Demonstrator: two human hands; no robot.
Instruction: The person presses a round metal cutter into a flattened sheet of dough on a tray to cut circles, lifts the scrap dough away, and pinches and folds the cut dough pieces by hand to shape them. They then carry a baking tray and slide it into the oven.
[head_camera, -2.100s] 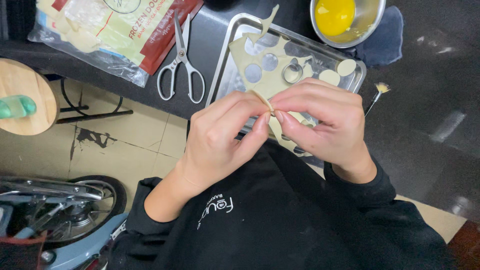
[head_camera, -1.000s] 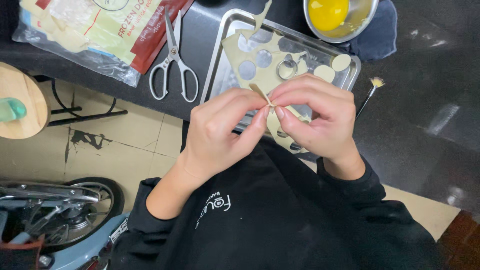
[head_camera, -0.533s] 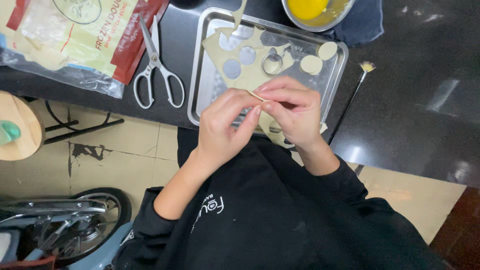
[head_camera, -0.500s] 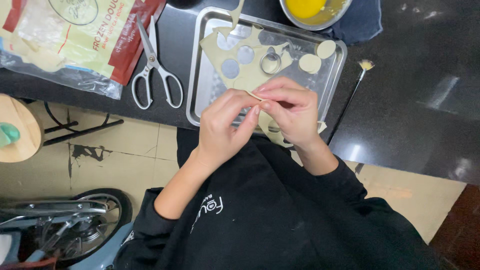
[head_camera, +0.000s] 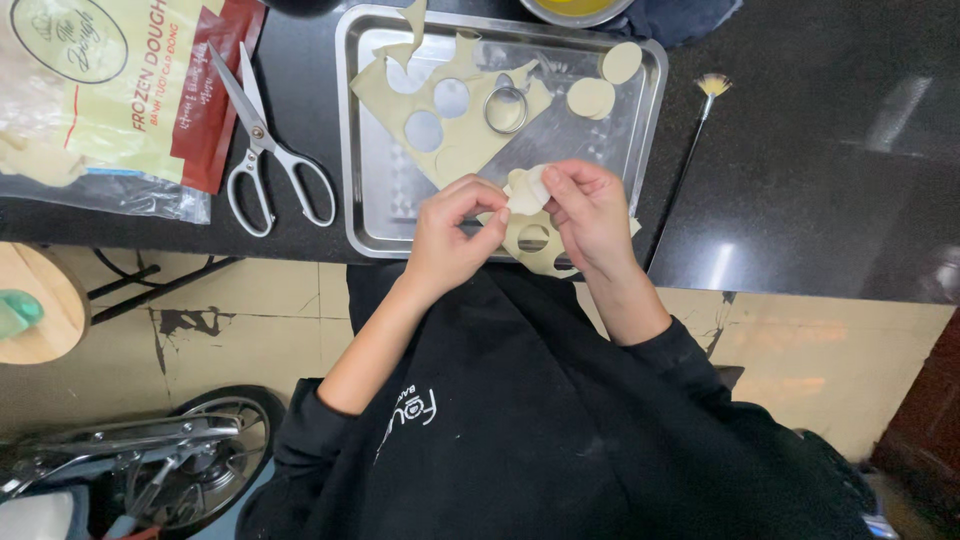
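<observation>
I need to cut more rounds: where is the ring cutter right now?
In the head view, the ring cutter lies on the dough sheet in the upper middle of the metal tray, left of two cut rounds, beyond both hands.

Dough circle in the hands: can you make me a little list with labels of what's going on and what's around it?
Left hand: pinches the edge of a small dough circle
Right hand: holds the same dough circle from the other side
Under the hands: metal tray with a dough sheet full of round holes
On the sheet: ring cutter
Cut circles: two at the tray's far right corner
Left of tray: scissors, dough packet
Right of tray: thin brush
Surface: dark counter
</observation>
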